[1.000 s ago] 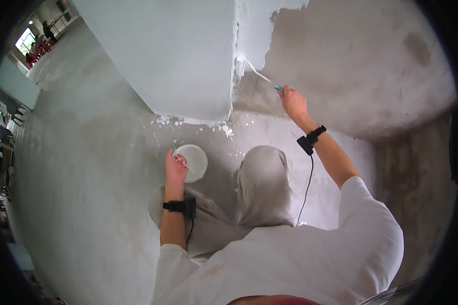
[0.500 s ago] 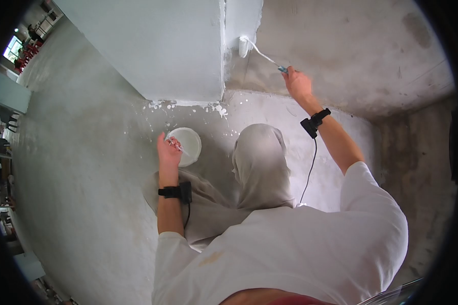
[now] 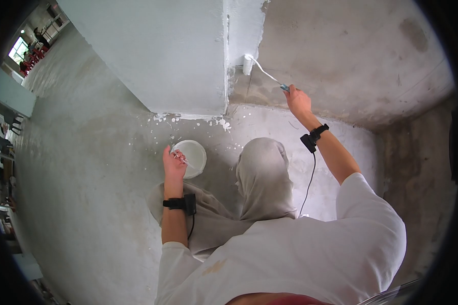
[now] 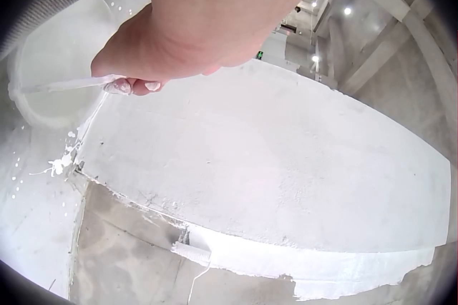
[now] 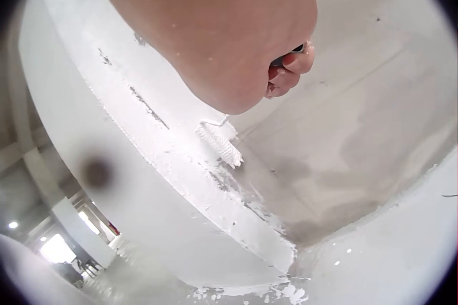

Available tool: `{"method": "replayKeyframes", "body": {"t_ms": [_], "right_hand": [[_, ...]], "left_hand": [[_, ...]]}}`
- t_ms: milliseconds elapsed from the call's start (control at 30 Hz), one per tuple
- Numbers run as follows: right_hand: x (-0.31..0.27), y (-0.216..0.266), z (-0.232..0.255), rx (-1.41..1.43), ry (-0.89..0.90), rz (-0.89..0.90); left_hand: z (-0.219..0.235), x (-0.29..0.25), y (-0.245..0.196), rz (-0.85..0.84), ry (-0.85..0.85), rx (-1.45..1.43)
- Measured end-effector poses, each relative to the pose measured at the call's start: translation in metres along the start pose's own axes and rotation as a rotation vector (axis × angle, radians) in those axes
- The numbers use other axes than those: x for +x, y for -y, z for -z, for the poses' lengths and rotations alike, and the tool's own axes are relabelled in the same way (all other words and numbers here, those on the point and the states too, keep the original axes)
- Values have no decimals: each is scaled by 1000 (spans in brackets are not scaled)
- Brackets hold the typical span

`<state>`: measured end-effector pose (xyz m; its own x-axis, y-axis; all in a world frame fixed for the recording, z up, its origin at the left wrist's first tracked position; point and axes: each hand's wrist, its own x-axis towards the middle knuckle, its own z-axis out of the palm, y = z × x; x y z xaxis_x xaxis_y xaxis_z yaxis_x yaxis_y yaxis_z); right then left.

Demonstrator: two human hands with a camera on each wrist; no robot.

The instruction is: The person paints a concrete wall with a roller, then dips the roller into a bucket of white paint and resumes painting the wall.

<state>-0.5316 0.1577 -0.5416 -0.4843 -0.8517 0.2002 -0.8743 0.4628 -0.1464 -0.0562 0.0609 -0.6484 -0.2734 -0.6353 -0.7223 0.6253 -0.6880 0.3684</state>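
Gripping roller (image 3: 248,64) and, apparently, bucket (image 3: 193,155) handle: hands, right (image 3: 297,101) and left (image 3: 174,163).

A white paint roller (image 3: 248,64) with a blue-tipped handle meets a column (image 3: 188,51) coated fresh white — beside it, bare grey wall (image 3: 351,56) with darker blotches. White paint fills the white bucket (image 3: 192,157); white splatter dots the grey floor (image 3: 86,178).

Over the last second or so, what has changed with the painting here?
The roller in the right hand went up the wall edge, then came partway back down. The left hand kept gripping the wire handle of the white paint bucket, which hangs as before.
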Motion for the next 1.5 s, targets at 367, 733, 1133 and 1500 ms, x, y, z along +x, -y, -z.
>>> {"method": "replayKeyframes", "body": {"t_ms": [367, 733, 1133, 1500], "right_hand": [[7, 19, -10, -11, 45, 28], [-3, 1, -26, -16, 49, -19], [-4, 3, -22, -35, 73, -17], [1, 15, -40, 11, 90, -6]], "left_hand": [[-5, -4, 2, -4, -9, 15], [-2, -4, 2, 3, 20, 18], [0, 1, 3, 6, 14, 21], [3, 3, 3, 0, -9, -10]]}}
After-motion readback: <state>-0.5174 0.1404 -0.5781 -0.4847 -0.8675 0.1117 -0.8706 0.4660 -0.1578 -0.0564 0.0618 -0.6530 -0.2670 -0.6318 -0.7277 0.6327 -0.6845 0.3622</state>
